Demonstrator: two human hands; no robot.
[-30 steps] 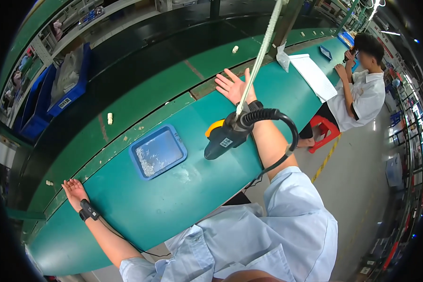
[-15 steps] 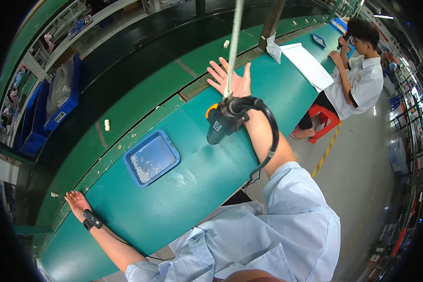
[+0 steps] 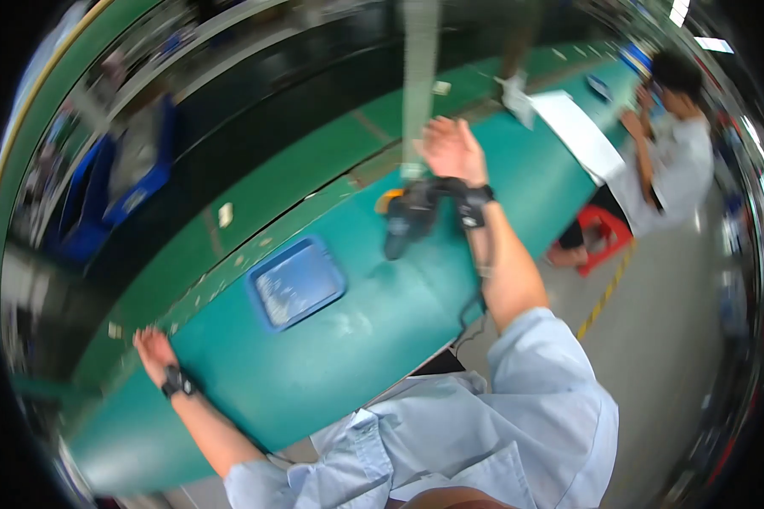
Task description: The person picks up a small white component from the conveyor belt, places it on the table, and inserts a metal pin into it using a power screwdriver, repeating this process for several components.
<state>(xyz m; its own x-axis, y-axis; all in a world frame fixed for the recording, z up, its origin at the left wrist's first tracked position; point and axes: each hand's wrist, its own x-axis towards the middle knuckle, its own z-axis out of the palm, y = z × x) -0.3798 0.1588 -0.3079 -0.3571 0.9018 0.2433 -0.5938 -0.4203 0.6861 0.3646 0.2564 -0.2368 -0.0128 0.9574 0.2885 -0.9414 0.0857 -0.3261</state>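
My left hand [image 3: 153, 349] is at the far left edge of the green tabletop [image 3: 314, 382], empty, its fingers loosely bent and slightly blurred. Farther up and to the right is my right hand [image 3: 452, 148], palm up with the fingers partly curled and the thumb apart; nothing shows in it. Just left of my right wrist, a dark power tool [image 3: 409, 222] with an orange part hangs from a pale cord [image 3: 419, 85], its black cable looping down beside my forearm. Between my hands sits a blue tray [image 3: 341, 288] holding small silvery pieces. Both wrists wear black bands.
Beyond the tabletop runs a green belt [image 3: 267, 191] with several small pale parts on it. Blue bins [image 3: 148, 191] stand at the far left. On the right, a person [image 3: 675, 161] sits on a red stool [image 3: 607, 242] near white sheets [image 3: 577, 131] and a clear bag [image 3: 516, 100].
The view has shifted and blurred, and things sit farther right in it. My right hand's spread fingers have curled inward. The hanging tool stays beside my right wrist.
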